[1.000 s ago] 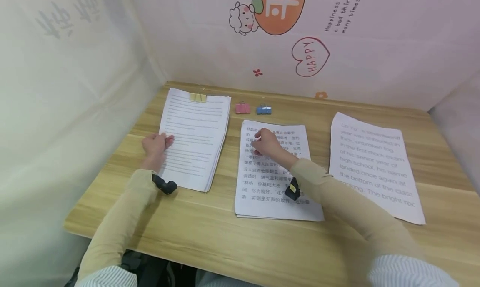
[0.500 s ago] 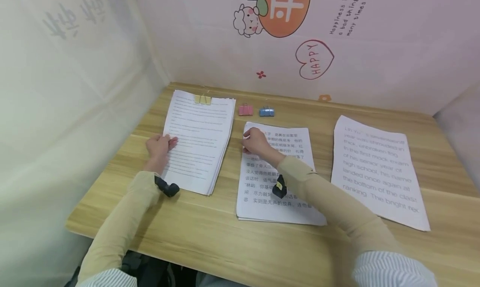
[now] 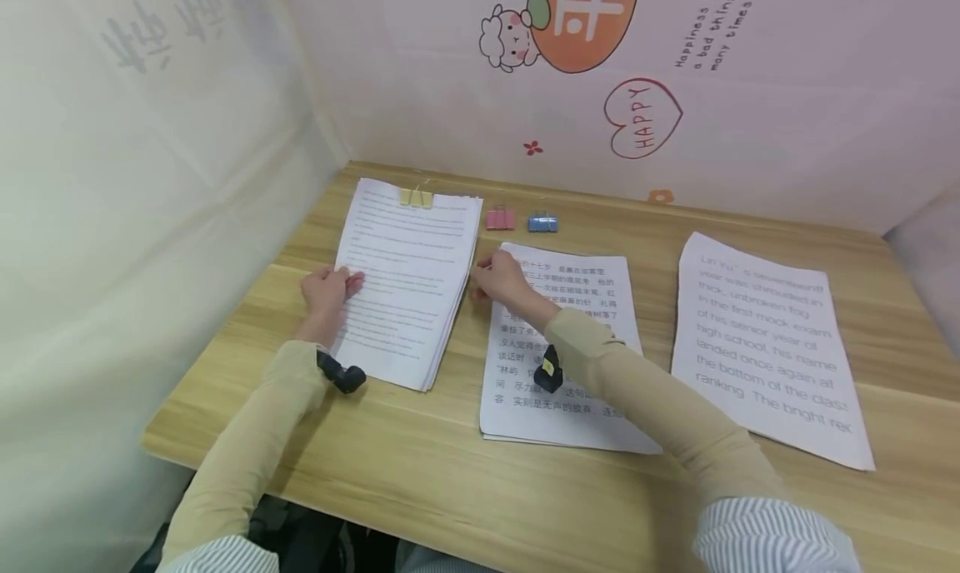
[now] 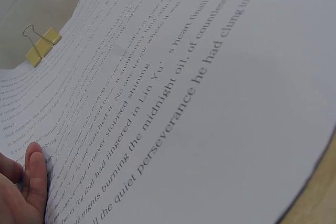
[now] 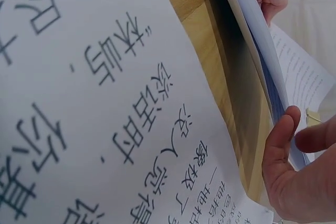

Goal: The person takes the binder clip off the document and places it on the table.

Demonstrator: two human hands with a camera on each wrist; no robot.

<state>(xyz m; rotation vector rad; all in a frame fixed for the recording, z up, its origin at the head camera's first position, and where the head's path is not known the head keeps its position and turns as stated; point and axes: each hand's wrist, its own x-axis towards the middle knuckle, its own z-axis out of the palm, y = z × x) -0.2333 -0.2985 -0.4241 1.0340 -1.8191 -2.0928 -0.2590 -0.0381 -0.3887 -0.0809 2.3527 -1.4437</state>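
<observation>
A stack of printed paper [image 3: 401,290] lies at the left of the table, a yellow binder clip [image 3: 416,198] on its top edge. My left hand [image 3: 327,296] holds the stack's left edge; the left wrist view shows its fingertips [image 4: 35,163] beside the print. At the right edge, my right hand [image 3: 504,278] has thumb and fingers about the sheets, as the right wrist view shows. Its forearm crosses a middle stack with Chinese print [image 3: 555,427]. Behind lie a pink binder clip [image 3: 500,220] and a blue binder clip [image 3: 543,222].
Large-print English sheets [image 3: 765,348] lie at the right of the wooden table [image 3: 390,465]. A printed cloth [image 3: 420,82] hangs behind the table's back edge, and white cloth [image 3: 187,248] hangs on the left side.
My right hand has moved left from above the middle stack to the right edge of the clipped stack. The left hand stays at the left edge. The head view has shifted slightly.
</observation>
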